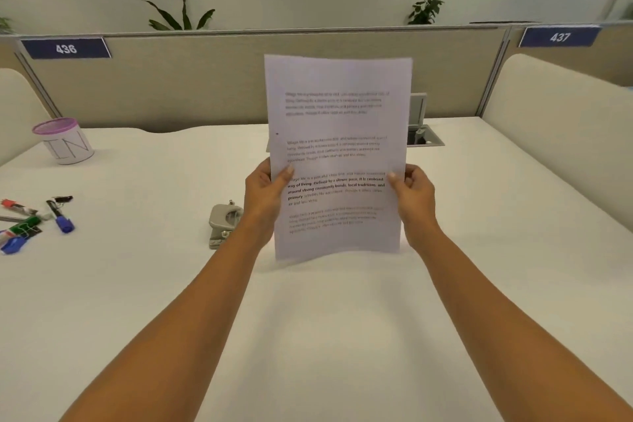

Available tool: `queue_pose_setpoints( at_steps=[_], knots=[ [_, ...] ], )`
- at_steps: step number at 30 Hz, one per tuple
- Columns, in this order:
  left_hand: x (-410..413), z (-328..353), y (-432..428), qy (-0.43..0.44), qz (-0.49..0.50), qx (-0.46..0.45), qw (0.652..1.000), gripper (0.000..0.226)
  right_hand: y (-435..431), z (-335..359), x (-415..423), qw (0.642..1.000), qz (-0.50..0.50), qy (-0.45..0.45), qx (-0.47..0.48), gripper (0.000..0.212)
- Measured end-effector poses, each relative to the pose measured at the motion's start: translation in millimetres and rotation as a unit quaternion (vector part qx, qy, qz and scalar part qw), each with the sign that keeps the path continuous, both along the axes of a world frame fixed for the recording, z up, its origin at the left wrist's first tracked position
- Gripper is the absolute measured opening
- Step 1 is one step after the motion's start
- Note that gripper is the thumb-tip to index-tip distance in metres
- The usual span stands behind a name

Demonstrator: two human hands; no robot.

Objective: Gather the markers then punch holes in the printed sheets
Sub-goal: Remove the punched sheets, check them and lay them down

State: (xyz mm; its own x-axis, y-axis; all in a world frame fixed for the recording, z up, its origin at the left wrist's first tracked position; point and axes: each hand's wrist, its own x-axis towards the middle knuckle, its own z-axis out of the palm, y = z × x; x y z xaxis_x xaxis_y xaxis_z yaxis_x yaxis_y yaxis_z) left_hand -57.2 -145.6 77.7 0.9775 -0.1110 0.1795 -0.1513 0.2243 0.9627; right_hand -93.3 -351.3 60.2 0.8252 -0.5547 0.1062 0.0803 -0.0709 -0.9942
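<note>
I hold the printed sheets [339, 134] upright above the white desk, text facing me. My left hand [265, 192] grips their left edge with the thumb on the front. On the right edge my right hand [412, 190] grips the same way. A grey hole punch [222, 223] lies on the desk just left of my left wrist. Several markers [32, 221] with blue, green and red caps lie scattered at the far left edge of the desk, beside a small black binder clip [63, 199].
A white cup with a pink mesh rim [65, 140] stands at the back left of the desk [342, 319]. A cable hatch [424, 137] sits open behind the sheets. Beige partitions close off the back and both sides.
</note>
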Motion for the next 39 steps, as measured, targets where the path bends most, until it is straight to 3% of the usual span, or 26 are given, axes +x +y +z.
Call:
queue_pose_setpoints(
  at_steps=[6, 11, 19, 25, 29, 31, 33, 35, 39],
  knots=[
    [1, 14, 3, -0.052, 0.006, -0.007, 0.999, 0.011, 7, 13, -9, 0.996, 0.014, -0.084, 0.003, 0.010],
    [-6, -3, 1, -0.002, -0.001, 0.031, 1.000, 0.010, 13, -5, -14, 0.999, 0.028, -0.034, -0.009, 0.027],
    [-6, -1, -4, 0.001, 0.013, 0.036, 0.999, 0.008, 9, -5, -14, 0.999, 0.024, -0.005, -0.028, 0.029],
    [-4, -3, -2, 0.029, 0.051, -0.044, 0.997, 0.014, -5, -37, -23, 0.993, -0.004, 0.100, -0.055, 0.047],
    [-5, 1, -6, 0.035, 0.044, -0.125, 0.991, 0.014, -4, -45, -22, 0.989, 0.019, 0.132, 0.065, 0.065],
    [-7, 0, -10, 0.044, 0.033, -0.170, 0.984, 0.015, 0, -43, -23, 0.976, 0.079, 0.112, 0.170, 0.058],
    [-9, -2, -14, 0.052, 0.011, -0.208, 0.977, 0.015, 5, -38, -22, 0.960, 0.142, 0.077, 0.230, 0.031],
    [-10, -6, -14, 0.057, -0.005, -0.227, 0.972, 0.017, 12, -35, -19, 0.959, 0.157, 0.022, 0.234, 0.013],
    [-5, -5, -2, 0.056, 0.028, -0.205, 0.977, 0.023, 4, -27, -15, 0.980, 0.079, -0.046, 0.175, 0.016]
  ],
)
